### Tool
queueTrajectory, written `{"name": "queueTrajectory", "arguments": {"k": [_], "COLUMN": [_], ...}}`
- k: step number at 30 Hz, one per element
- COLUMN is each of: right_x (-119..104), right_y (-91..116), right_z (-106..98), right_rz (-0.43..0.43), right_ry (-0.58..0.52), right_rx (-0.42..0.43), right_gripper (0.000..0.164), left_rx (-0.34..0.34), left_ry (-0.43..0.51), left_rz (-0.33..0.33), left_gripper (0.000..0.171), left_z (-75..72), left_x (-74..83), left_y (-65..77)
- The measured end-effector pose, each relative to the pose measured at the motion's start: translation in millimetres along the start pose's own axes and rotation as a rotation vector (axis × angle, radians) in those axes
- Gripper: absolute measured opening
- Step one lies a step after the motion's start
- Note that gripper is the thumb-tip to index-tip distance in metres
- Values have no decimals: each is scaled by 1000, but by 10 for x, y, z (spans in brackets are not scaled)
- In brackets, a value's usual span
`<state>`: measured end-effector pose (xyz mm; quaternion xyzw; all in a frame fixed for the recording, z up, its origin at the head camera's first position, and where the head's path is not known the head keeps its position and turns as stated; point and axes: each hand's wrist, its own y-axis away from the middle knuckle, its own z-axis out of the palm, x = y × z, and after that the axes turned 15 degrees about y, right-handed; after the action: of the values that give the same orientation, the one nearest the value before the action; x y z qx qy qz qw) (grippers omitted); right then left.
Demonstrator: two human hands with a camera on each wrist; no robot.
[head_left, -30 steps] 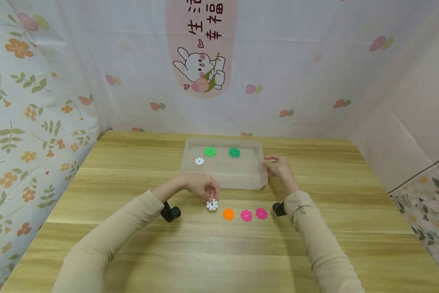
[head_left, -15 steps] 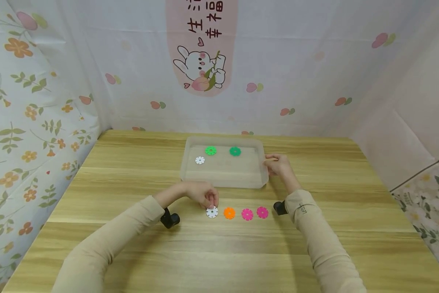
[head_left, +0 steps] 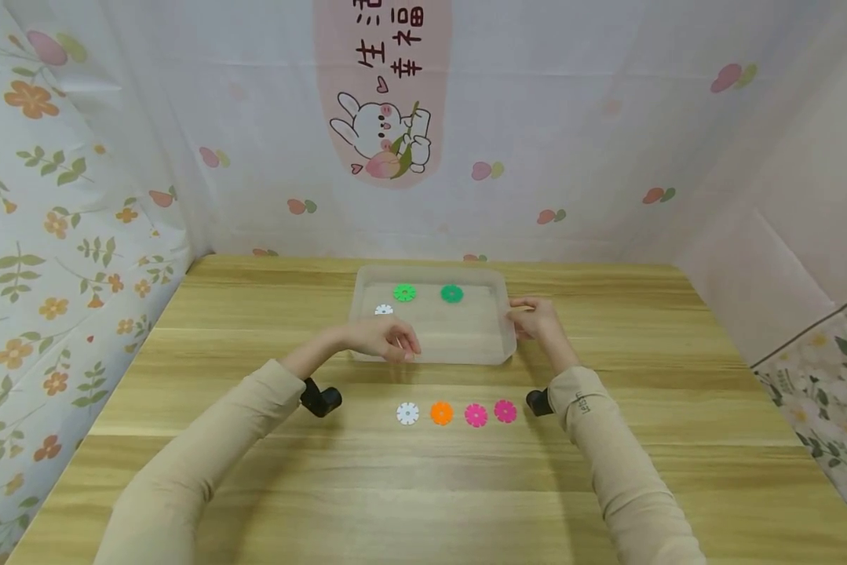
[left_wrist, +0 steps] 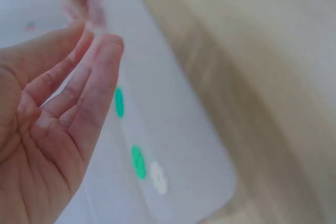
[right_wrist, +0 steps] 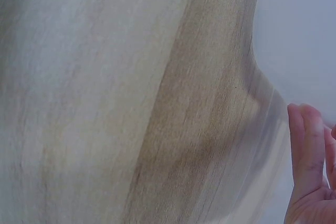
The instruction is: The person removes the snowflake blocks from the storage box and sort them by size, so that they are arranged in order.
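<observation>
In the head view my left hand (head_left: 383,339) hovers over the near edge of the translucent plastic tray (head_left: 465,351). Nothing is between its slightly bent fingers, as the left wrist view also shows. My right hand (head_left: 536,320) holds the tray's right end at the rim; its thumb is mostly hidden in the right wrist view. In the tray lie a light green notched disc (head_left: 405,293), a dark green one (head_left: 452,293) and a white one (head_left: 384,310), partly covered by my left hand. In front, a white notched disc (head_left: 407,413) lies flat on the table, below my left hand.
To the right of the front white disc an orange disc (head_left: 442,413) and two pink discs, one a pink disc (head_left: 476,415) and the other a pink disc (head_left: 505,411), form a row on the wooden table (head_left: 423,502). A printed curtain (head_left: 253,118) hangs behind.
My left hand set the white disc down at the row's left end, let go, and moved up to the tray's near edge. My right hand stays at the tray.
</observation>
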<state>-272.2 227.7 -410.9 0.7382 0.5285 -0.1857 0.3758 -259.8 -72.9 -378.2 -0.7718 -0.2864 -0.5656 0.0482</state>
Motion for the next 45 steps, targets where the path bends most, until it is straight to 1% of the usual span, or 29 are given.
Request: {"name": "queueTrajectory", "arguments": {"k": [2, 4, 7, 8, 9, 11, 14, 15, 16, 17, 18, 19, 20, 24, 25, 26, 27, 29, 31, 32, 33, 35, 37, 38, 40, 41, 43, 44, 45], "right_x": [-1, -1, 5, 5, 8, 14, 20, 21, 26, 28, 29, 28, 28, 13, 9, 6, 4, 1, -1, -3, -4, -6, -7, -8, -7, -7, -5, -3, 1], "right_y": [-3, -7, -16, -20, -25, -31, -35, -31, -27, -22, -17, -13, -7, 3, 4, 6, 6, 7, 11, 14, 16, 18, 18, 17, 16, 16, 15, 16, 15], "right_z": [0, 0, 8, 11, 15, 21, 26, 25, 26, 26, 25, 25, 22, 21, 22, 22, 23, 21, 20, 21, 22, 25, 29, 31, 33, 33, 31, 28, 24], "right_rz": [3, 9, 9, 13, 16, 16, 16, 12, 8, 4, 4, 7, 3, 12, 13, 12, 16, 17, 19, 19, 18, 15, 16, 16, 15, 13, 14, 14, 14], "right_ry": [3, 5, -9, -20, -29, -42, -52, -50, -50, -45, -43, -47, -44, -58, -62, -61, -64, -63, -60, -62, -62, -65, -66, -67, -60, -58, -53, -51, -48], "right_rx": [4, 10, 9, 8, 6, -3, -4, -2, -2, 0, 2, 4, 3, -2, -4, -5, -4, 0, 0, 0, 0, -3, -3, -3, -3, -3, 0, 1, 1], "right_gripper": [39, 38, 39, 39, 39, 39, 39, 39, 39, 39, 38, 38, 38, 39, 39, 39, 39, 39, 39, 39, 40, 40, 40, 40, 40, 40, 40, 40, 40], "left_rx": [55, 116, 206, 234, 260, 323, 374, 386, 385, 390, 377, 396, 397, 363, 372, 349, 341, 341, 361, 335, 347, 338, 330, 311, 343, 339, 359, 346, 370], "left_ry": [50, 67, 42, 19, 6, -50, -127, -139, -168, -192, -207, -237, -260, -298, -313, -310, -318, -335, -381, -380, -402, -420, -411, -396, -397, -380, -363, -350, -347], "left_rz": [-15, -30, -15, 8, 53, 108, 115, 98, 38, 18, -31, -28, -60, -189, -185, -235, -257, -267, -271, -311, -301, -319, -319, -342, -297, -311, -282, -279, -229], "left_gripper": [25, 25, 27, 27, 26, 26, 29, 31, 33, 32, 35, 33, 33, 39, 38, 40, 40, 43, 39, 39, 38, 36, 36, 37, 39, 41, 40, 40, 38], "left_z": [-86, -175, -339, -386, -477, -649, -909, -1002, -1046, -1090, -1134, -1166, -1192, -1255, -1259, -1263, -1262, -1252, -1247, -1248, -1244, -1239, -1242, -1240, -1229, -1227, -1229, -1239, -1253], "left_x": [13, -5, -127, -186, -365, -730, -1317, -1517, -1595, -1691, -1773, -1874, -1930, -2060, -2094, -2083, -2083, -2065, -2100, -2074, -2091, -2093, -2105, -2072, -2083, -2070, -2102, -2113, -2166], "left_y": [-18, -49, -115, -124, -196, -357, -649, -758, -813, -866, -910, -963, -1003, -1122, -1156, -1167, -1180, -1199, -1238, -1232, -1243, -1250, -1247, -1232, -1223, -1217, -1225, -1234, -1254]}}
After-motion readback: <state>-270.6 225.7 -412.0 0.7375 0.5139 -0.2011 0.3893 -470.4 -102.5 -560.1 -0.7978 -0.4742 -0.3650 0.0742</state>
